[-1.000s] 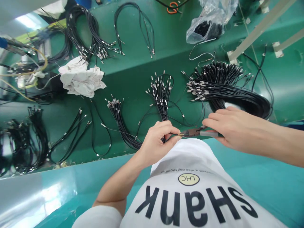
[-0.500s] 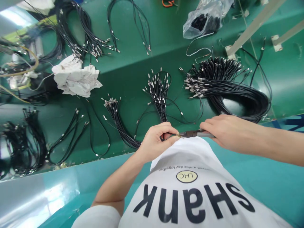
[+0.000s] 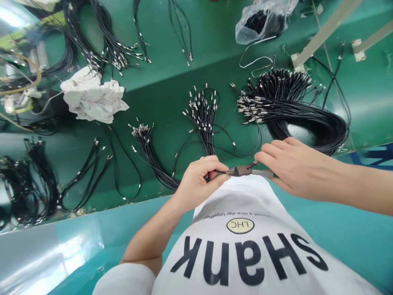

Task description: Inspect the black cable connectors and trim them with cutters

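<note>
My left hand point(image 3: 201, 176) pinches a thin black cable point(image 3: 216, 173) between thumb and forefinger, close to its end. The fingers of my right hand point(image 3: 291, 168) are wrapped round the handles of a pair of pliers point(image 3: 244, 170). The pliers' jaws meet the cable end just beyond my left fingertips; whether they grip it cannot be made out. Past my left hand lies a bundle of black cables point(image 3: 206, 119) with silvery ends. Another cable bundle point(image 3: 150, 151) curves along the table edge to the left of it.
A thick coiled cable bundle point(image 3: 325, 119) lies on the green table point(image 3: 166, 98) at the right. Crumpled white cloth point(image 3: 95, 96) sits left of centre. A plastic bag of black parts point(image 3: 265, 22) lies at the back, left of a slanted metal post point(image 3: 325, 35).
The pliers' handles have spread a little and the jaws show more plainly. My left hand keeps its pinch on the cable. The view has shifted slightly.
</note>
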`<state>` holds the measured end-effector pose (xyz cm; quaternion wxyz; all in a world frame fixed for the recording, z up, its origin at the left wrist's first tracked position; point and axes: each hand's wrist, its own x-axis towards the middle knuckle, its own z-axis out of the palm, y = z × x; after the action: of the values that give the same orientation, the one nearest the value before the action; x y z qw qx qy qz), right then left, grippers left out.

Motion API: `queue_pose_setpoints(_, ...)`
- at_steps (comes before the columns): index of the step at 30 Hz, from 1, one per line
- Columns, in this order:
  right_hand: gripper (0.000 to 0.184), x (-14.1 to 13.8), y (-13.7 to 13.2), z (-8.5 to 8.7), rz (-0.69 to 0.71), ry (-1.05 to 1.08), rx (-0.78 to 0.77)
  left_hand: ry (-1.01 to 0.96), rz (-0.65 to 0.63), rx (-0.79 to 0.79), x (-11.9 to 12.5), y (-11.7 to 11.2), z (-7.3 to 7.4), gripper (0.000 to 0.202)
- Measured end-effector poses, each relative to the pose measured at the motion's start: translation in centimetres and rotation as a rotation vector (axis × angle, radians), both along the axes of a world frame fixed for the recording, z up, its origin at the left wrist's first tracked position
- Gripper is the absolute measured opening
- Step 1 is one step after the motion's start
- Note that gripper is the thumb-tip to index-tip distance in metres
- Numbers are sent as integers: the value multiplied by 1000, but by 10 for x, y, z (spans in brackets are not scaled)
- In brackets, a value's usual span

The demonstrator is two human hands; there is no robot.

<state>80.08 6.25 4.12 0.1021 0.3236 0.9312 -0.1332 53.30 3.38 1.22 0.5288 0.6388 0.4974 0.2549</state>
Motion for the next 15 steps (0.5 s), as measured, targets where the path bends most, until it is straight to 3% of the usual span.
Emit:
queue_pose_setpoints(9,2,0,-1,6,54,-42,91,4,58,62,4,-5,2,3)
queue_pose_setpoints(15,16,3,5,11,85,-13,52,-36,45,130,4,-5,5,4)
